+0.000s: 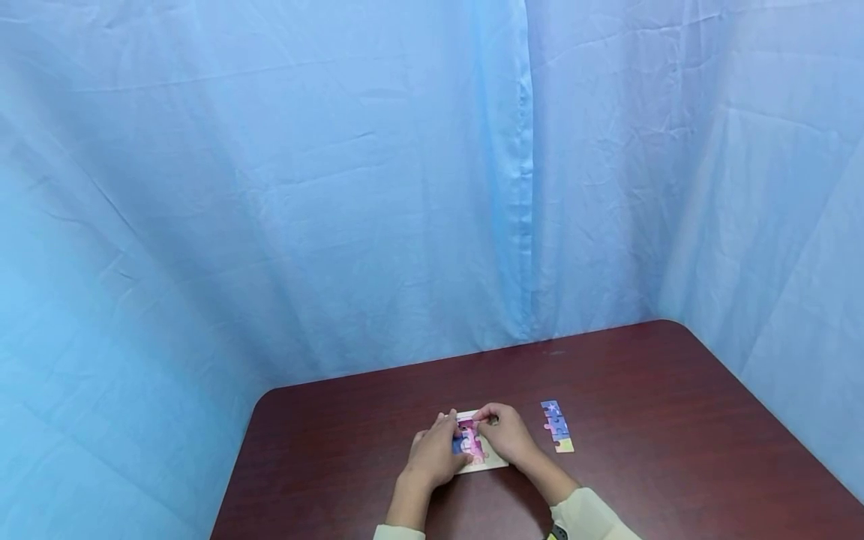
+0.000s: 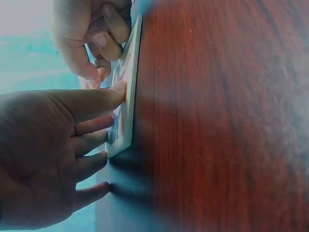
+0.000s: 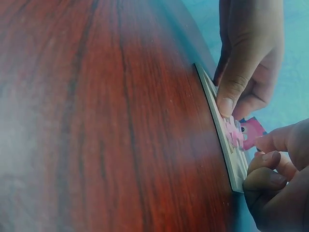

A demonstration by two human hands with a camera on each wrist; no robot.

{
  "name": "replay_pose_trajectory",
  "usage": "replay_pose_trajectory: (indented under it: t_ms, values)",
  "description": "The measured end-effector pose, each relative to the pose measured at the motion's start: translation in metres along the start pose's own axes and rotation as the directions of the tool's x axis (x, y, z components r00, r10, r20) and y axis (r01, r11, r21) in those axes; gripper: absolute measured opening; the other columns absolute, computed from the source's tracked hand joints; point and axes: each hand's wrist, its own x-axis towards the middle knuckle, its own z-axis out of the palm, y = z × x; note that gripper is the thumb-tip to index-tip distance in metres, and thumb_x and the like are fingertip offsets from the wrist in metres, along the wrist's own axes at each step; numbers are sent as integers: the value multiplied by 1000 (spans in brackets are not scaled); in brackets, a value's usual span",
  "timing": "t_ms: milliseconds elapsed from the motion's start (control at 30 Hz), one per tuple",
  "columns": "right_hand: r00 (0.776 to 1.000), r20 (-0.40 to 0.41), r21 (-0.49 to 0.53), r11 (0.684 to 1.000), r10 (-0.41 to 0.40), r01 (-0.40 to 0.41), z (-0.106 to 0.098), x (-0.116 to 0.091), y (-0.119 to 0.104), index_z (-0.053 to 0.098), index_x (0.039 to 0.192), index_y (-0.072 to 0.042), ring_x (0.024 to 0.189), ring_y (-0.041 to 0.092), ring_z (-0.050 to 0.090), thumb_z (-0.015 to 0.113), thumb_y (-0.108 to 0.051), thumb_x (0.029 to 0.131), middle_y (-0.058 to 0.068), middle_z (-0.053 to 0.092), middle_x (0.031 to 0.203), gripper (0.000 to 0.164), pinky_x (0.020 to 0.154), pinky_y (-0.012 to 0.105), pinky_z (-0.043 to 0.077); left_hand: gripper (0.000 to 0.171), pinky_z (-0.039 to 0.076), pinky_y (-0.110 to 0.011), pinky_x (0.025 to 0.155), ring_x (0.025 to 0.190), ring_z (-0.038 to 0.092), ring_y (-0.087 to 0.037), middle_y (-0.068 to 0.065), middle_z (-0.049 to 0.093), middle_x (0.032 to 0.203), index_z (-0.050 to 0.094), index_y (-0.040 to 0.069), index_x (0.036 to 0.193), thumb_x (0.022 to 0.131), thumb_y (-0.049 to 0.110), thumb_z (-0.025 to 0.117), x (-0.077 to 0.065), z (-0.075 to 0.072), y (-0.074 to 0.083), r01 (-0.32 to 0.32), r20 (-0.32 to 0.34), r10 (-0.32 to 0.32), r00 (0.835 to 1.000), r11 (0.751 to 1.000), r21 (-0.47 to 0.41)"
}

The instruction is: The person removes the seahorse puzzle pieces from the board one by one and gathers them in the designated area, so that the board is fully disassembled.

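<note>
A thin pale puzzle tray (image 1: 498,463) lies on the table, partly filled with pink and blue jigsaw pieces (image 1: 475,448). My left hand (image 1: 433,451) spans the tray's left part, its thumb pressing the near pieces while the fairly straight fingers reach to the far and left edges. From the right, my right hand (image 1: 509,435) pinches a pink puzzle piece (image 3: 253,132) between thumb and index finger. That piece tilts up from the tray beside the flat pieces in the right wrist view. The fingers hide part of the picture.
On the dark red wooden table (image 1: 648,420), to the right of the tray, lies a strip of joined blue, pink and yellow jigsaw pieces (image 1: 557,426). Light blue curtains (image 1: 378,187) hang behind the table and along its sides.
</note>
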Motion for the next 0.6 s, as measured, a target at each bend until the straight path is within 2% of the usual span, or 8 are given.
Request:
replay_pose_trajectory:
  t_ms: [33, 67, 200, 300, 600]
  values:
    - [1000, 2, 0, 1000, 2, -2, 0, 0, 0, 77, 90, -7, 74, 10, 56, 71, 1, 89, 1, 70, 81, 10, 67, 23, 45, 36, 44, -59, 112, 155, 45, -36, -17, 52, 162, 67, 9, 113, 88, 27, 86, 0, 0, 0, 0, -1, 0, 1000, 1000, 2]
    - [1000, 3, -3, 1000, 1, -1, 0, 0, 0, 77, 90, -7, 74, 10, 56, 71, 1, 89, 1, 70, 81, 10, 66, 23, 45, 41, 44, -58, 112, 155, 44, -36, -17, 53, 161, 66, 8, 118, 88, 27, 86, 0, 0, 1, 3, -2, -3, 1000, 1000, 2]
    - [1000, -6, -10, 1000, -4, 4, 0, -1, 0, 77, 88, -8, 74, 9, 56, 71, 1, 89, 1, 70, 81, 11, 66, 23, 45, 30, 44, -59, 112, 156, 44, -36, -17, 52, 162, 62, 12, 103, 89, 26, 85, 1, 2, 1, 5, 3, -5, 1000, 1000, -1]
    - [1000, -14, -15, 1000, -11, 11, 0, 0, 0, 76, 87, -9, 74, 9, 57, 71, 2, 89, 1, 70, 80, 12, 67, 23, 45, 29, 43, -60, 112, 155, 44, -36, -18, 51, 162, 58, 16, 93, 90, 25, 85, 1, 2, 1, 0, 2, 0, 1000, 1000, -4]
    - [999, -36, -37, 999, -28, 27, 1, 1, 1, 75, 85, -8, 73, 9, 55, 73, 3, 87, 1, 68, 78, 11, 67, 22, 44, 29, 43, -65, 111, 152, 48, -39, -19, 57, 157, 60, 18, 100, 88, 21, 86, 0, 0, 3, -20, -20, 20, 1000, 1000, -22]
